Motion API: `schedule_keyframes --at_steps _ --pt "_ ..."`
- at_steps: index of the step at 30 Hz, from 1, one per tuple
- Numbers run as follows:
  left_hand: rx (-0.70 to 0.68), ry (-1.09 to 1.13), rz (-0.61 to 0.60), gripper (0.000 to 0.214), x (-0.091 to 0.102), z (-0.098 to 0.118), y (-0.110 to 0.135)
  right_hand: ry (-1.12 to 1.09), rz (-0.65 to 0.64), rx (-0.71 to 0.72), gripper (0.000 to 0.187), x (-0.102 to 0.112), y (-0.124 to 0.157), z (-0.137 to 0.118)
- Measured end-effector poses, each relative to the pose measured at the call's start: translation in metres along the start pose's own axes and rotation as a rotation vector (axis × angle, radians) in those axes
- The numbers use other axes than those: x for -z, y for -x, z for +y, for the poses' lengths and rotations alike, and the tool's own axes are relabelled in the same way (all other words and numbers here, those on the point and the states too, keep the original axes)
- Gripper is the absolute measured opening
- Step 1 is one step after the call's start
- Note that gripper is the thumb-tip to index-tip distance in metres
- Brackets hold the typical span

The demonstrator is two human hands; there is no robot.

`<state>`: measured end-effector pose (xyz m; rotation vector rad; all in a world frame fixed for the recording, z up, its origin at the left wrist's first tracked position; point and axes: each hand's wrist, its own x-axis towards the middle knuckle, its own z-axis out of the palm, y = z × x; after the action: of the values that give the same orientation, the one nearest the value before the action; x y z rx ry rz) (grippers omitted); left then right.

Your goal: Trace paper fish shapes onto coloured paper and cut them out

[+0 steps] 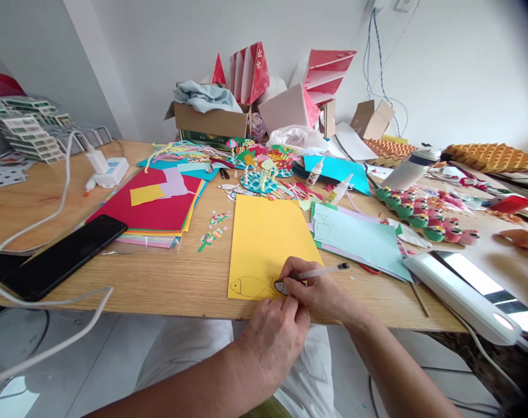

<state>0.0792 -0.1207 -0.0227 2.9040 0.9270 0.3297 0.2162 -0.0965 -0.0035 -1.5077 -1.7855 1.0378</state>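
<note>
At the near edge of a cluttered craft table [159,278], my right hand [320,293] has its fingers closed around a white pen [320,271], its tip down at the lower right corner of a yellow sheet [264,238]. The fingers of my left hand [275,334] are curled in and pressed down on a small grey fish cutout [281,286], pinning it flat to the paper. The pen tip sits right against the cutout's edge. Just to the left on the same sheet lies a finished pencilled fish outline [249,286], so I judge that a second outline is under way and barely started. Carrying the line around the cutout would call for steady downward pressure from the left fingertips so the shape does not creep. It would also need the pen held close against the edge, with care where my own fingers block the path. The sheet lies lengthwise away from me, its bottom edge close to the table's rim. A pale blue sheet [360,238] with a faint fish drawn on it lies to its right, and a stack of coloured paper [159,209] sits to its left. A black phone [64,255] rests well apart at far left. A glue bottle [339,190] lies beyond the blue sheet among the paper scraps.
</note>
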Motion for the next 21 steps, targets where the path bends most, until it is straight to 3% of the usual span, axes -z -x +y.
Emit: schedule_keyframes --at_steps 21 --pt "-0.002 0.003 0.025 0.025 -0.0048 -0.0010 0.0008 0.028 0.057 -0.035 0.008 0.0078 0.0012 0.0009"
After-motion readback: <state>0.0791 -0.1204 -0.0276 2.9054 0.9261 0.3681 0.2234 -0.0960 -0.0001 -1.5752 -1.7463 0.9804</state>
